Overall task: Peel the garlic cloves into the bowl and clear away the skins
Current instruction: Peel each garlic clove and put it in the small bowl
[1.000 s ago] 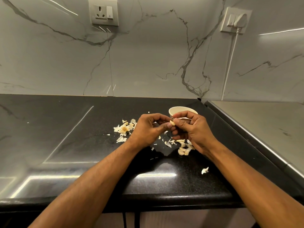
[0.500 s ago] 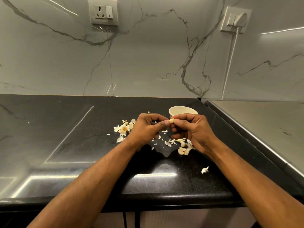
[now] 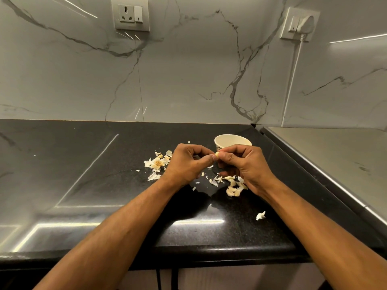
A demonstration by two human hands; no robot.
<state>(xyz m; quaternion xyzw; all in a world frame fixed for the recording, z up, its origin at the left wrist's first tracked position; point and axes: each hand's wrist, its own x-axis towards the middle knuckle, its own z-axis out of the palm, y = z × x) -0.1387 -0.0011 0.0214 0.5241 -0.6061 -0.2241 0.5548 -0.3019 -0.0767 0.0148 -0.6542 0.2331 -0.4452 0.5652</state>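
Head view: both hands meet over the black granite countertop, knuckles up and fingers curled inward. The right hand pinches a small pale garlic clove between thumb and forefinger. The left hand has its thumb tip pressed against the same clove, its other fingers curled over it, so both hands grip the one clove between them.

Just beyond the right hand's knuckles stands a small cream bowl, upright; its inside cannot be seen from here. Under and just nearer than the right hand lies a cluster of unpeeled garlic cloves. Between the two wrists, small skin flakes are scattered on the stone. To the left of the left hand sits a pile of papery skins with the garlic root core in its middle. A single scrap of skin lies apart, beside the right forearm.

Beyond the hands rises a white marble backsplash with a wall socket at left and a plugged-in socket at right, its white cord hanging down.
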